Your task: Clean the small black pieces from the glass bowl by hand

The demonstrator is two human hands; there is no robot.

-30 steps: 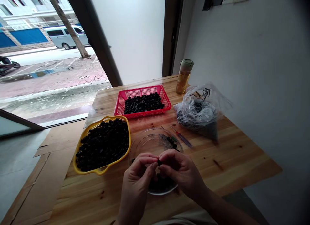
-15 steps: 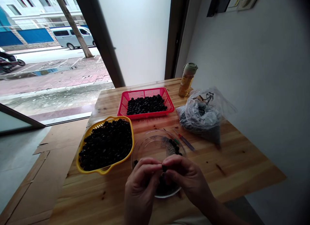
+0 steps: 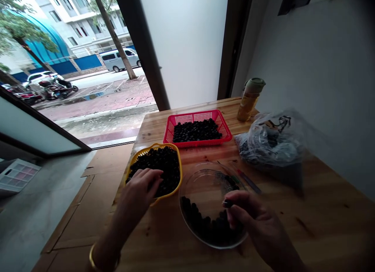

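My right hand (image 3: 252, 215) pinches a small black round piece (image 3: 227, 203) between thumb and fingertips, with a thin shiny bit at its left side. It is above the right part of a clear round tray (image 3: 202, 240), where black round pieces (image 3: 216, 225) lie along the near rim and thin metal pins (image 3: 220, 175) lie at the far side. Over the yellow basket (image 3: 180, 166) is my left hand (image 3: 142, 186), its fingers bent and slightly apart, nothing visible in them. Many black round pieces (image 3: 165, 164) fill that basket.
Behind stands a red basket (image 3: 197, 144) of black pieces. A screwdriver (image 3: 249, 181) lies right of the tray, near a clear plastic bag (image 3: 272, 147) with dark contents. A bottle (image 3: 249, 100) stands at the wooden table's (image 3: 164, 240) back right.
My hands have parted. The left has moved left from above the tray to the yellow basket; the right keeps the small black piece over the tray. The view has shifted left.
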